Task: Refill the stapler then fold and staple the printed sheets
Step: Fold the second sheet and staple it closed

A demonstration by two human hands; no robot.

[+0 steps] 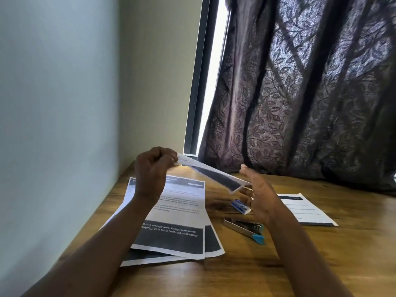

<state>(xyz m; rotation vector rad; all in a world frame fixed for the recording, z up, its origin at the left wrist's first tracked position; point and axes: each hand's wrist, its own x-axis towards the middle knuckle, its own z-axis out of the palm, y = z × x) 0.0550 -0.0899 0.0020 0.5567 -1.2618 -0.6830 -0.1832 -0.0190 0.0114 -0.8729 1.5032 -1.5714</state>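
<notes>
The left hand (152, 168) pinches one end of the folded sheet (214, 174), raised over the worktop (321, 264), its long axis slanting down to the open, straight-fingered right hand (257, 194), which is nearer the stapler (244, 229) lying just below.

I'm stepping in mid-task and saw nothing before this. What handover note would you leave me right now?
Left hand pinches one end of a sheet, apparently folded, above the table.
Right hand is open, fingers straight at the sheet's other end.
Stapler and staple box lie on the table near the right hand; unfolded sheets are stacked at left; a folded sheet lies at right.
Done: folding has begun; whether the stapler is refilled cannot be told.
Left: finish and staple the held sheet, then the stack.
</notes>
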